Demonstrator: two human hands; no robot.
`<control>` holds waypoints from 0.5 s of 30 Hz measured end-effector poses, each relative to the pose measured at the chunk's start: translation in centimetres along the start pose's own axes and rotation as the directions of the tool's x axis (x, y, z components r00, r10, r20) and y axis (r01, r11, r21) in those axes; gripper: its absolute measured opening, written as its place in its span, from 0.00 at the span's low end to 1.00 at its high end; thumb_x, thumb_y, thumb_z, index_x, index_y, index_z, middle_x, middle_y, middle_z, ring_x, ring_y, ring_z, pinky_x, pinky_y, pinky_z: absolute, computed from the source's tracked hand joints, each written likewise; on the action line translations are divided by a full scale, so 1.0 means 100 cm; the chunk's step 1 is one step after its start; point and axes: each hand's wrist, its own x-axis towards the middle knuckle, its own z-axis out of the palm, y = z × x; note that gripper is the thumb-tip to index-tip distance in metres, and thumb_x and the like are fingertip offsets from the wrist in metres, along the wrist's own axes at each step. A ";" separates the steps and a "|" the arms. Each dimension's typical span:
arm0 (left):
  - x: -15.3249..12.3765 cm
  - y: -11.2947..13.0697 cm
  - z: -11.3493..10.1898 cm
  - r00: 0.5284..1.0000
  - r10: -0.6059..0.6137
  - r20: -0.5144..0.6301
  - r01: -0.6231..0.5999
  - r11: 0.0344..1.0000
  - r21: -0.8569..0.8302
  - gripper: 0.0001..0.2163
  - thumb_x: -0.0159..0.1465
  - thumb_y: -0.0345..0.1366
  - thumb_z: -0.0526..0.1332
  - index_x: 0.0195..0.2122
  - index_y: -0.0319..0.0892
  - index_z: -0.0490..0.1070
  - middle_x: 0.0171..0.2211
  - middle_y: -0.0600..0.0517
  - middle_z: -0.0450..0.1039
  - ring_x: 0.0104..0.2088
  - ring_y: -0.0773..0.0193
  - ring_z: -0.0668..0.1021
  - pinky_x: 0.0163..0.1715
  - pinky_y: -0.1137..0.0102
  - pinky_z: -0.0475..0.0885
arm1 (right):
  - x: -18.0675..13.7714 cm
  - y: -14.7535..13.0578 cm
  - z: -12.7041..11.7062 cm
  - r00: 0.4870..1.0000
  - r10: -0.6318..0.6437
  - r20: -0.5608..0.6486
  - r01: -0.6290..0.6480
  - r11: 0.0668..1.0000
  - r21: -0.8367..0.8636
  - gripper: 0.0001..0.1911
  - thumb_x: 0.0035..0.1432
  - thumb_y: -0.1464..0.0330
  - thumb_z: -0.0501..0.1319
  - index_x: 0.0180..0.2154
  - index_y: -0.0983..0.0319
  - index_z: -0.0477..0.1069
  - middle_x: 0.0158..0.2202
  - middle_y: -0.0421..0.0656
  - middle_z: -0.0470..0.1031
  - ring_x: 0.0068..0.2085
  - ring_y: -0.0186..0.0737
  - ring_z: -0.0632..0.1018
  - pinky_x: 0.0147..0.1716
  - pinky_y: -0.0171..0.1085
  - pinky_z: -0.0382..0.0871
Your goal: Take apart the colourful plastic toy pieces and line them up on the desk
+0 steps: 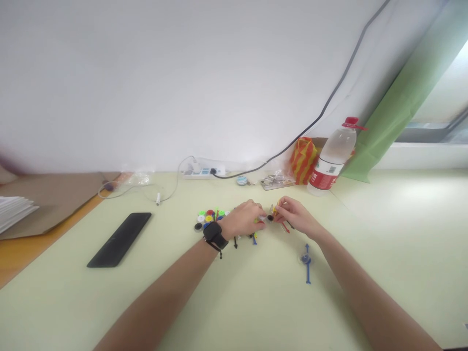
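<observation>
My left hand (246, 217), a black watch on its wrist, reaches over small coloured plastic parts with its fingers curled down. A whitish and red bit shows by its fingertips, too small to make out. My right hand (294, 214) pinches a small yellow plastic piece (276, 208). Between the hands lies a black disc (270, 218). Beneath the right hand is a red arrow (285, 227). Several round discs (208, 219) lie left of my left hand, with a black arrow (236, 242) and a blue arrow (255, 239) in front. A blue arrow spinner (306, 259) on a clear disc lies nearer me.
A black flat slab (120, 240) lies on the table at left. At the back are a power strip (204, 171), a small round tin (242, 180), a plastic packet (277, 182), a striped bag (304, 160) and a large water bottle (333, 158). Papers (14, 212) sit at far left.
</observation>
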 end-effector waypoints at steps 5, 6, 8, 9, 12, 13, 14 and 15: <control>0.000 -0.001 -0.001 1.000 -0.005 0.010 0.005 1.000 -0.017 0.12 0.65 0.39 0.65 0.48 0.46 0.81 0.43 0.46 0.77 0.47 0.51 0.74 0.47 0.62 0.69 | 0.002 0.004 0.002 0.998 -0.050 -0.038 0.051 0.998 0.034 0.23 0.59 0.46 0.65 0.36 0.57 0.61 0.32 0.42 0.78 0.35 0.43 0.82 0.43 0.47 0.79; 0.000 -0.001 -0.001 1.000 -0.006 0.009 0.006 1.000 -0.019 0.12 0.65 0.39 0.65 0.48 0.46 0.80 0.42 0.46 0.77 0.47 0.51 0.74 0.47 0.62 0.69 | 0.002 0.003 0.001 0.997 -0.062 -0.050 0.063 0.997 0.036 0.23 0.59 0.46 0.65 0.36 0.57 0.61 0.33 0.42 0.78 0.35 0.42 0.82 0.42 0.46 0.79; 0.000 0.000 0.000 1.000 -0.001 0.000 0.001 1.000 -0.018 0.12 0.65 0.38 0.64 0.48 0.46 0.80 0.41 0.46 0.77 0.46 0.51 0.74 0.46 0.63 0.69 | 0.002 0.002 0.000 0.994 -0.080 -0.070 0.082 0.996 0.030 0.22 0.60 0.48 0.65 0.36 0.57 0.62 0.33 0.42 0.78 0.35 0.42 0.82 0.40 0.45 0.79; 0.000 0.000 0.000 1.000 0.001 -0.005 -0.001 1.000 -0.017 0.12 0.65 0.38 0.64 0.49 0.46 0.79 0.41 0.46 0.77 0.46 0.51 0.74 0.46 0.63 0.69 | 0.002 0.001 -0.001 0.994 -0.085 -0.074 0.087 0.996 0.027 0.21 0.60 0.49 0.65 0.36 0.58 0.62 0.32 0.42 0.78 0.34 0.42 0.81 0.39 0.44 0.78; 0.001 0.001 -0.002 1.000 -0.005 -0.014 0.005 1.000 -0.010 0.13 0.66 0.38 0.64 0.51 0.45 0.78 0.42 0.46 0.77 0.46 0.52 0.74 0.47 0.62 0.69 | 0.001 -0.003 -0.003 0.996 -0.082 -0.046 0.084 0.996 0.035 0.15 0.60 0.56 0.64 0.38 0.58 0.64 0.30 0.41 0.77 0.32 0.41 0.80 0.36 0.41 0.75; 0.001 0.001 -0.003 1.000 -0.010 -0.021 0.010 1.000 -0.008 0.14 0.66 0.38 0.64 0.52 0.44 0.77 0.43 0.46 0.77 0.47 0.51 0.75 0.48 0.62 0.69 | 0.000 -0.005 -0.003 0.997 -0.077 -0.030 0.079 0.996 0.043 0.13 0.59 0.58 0.63 0.38 0.59 0.65 0.29 0.41 0.77 0.31 0.40 0.79 0.35 0.41 0.75; 0.001 0.001 -0.004 0.999 -0.017 -0.034 0.016 1.000 -0.011 0.16 0.66 0.39 0.64 0.54 0.43 0.76 0.44 0.45 0.78 0.48 0.51 0.75 0.49 0.61 0.69 | -0.001 -0.007 -0.003 0.997 -0.072 -0.015 0.073 0.996 0.050 0.11 0.58 0.61 0.63 0.39 0.59 0.66 0.29 0.41 0.77 0.31 0.40 0.79 0.35 0.40 0.74; 0.001 0.002 -0.005 0.998 -0.025 -0.054 0.023 1.000 -0.020 0.17 0.66 0.40 0.64 0.55 0.43 0.75 0.46 0.45 0.77 0.49 0.50 0.75 0.50 0.60 0.69 | -0.002 -0.009 -0.003 0.998 -0.066 -0.003 0.066 0.996 0.055 0.10 0.57 0.62 0.62 0.39 0.59 0.67 0.30 0.41 0.77 0.31 0.40 0.79 0.35 0.40 0.73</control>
